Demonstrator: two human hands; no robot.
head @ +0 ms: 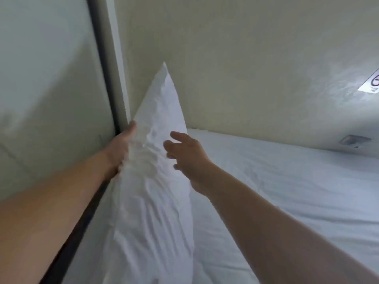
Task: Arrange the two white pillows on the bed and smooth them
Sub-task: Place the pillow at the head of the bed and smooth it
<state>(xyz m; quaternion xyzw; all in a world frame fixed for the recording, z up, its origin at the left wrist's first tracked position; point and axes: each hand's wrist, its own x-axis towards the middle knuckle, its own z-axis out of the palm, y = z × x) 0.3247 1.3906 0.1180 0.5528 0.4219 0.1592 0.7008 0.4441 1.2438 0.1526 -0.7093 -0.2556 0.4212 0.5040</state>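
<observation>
A sign (371, 84) is fixed to the cream wall (235, 58) at the far right edge of the view. It shows part of a black circle with a stroke through it and a line of small dark print beneath, but the frame cuts it off and the print is too blurred to read. Lower on the same wall sits a small grey fitting (353, 141), also too soft to identify.

Only one white pillow (155, 181) is in view. Its bottom end runs out of the frame, and its left edge is partly covered by the left hand. The whole picture is a little smeared, so fine creases in the case are hard to follow.

The pillow stands on its long axis, roughly upright and leaning slightly, with its pointed upper corner aimed up toward the wall corner. It stands on the bed (287, 191) at the left side, against the dark vertical frame (106, 78) that divides the cream wall from the pale panel (45, 78) on the left.

The left hand (123, 148) is clamped on the pillow's left edge, thumb up along the fabric and the fingers hidden behind it. The right hand (184, 158) is spread, fingers apart, in front of the pillow's right face; whether the fingertips touch the cloth cannot be told. Both bare forearms reach in from the bottom of the view. The white sheet on the bed is lightly wrinkled.
</observation>
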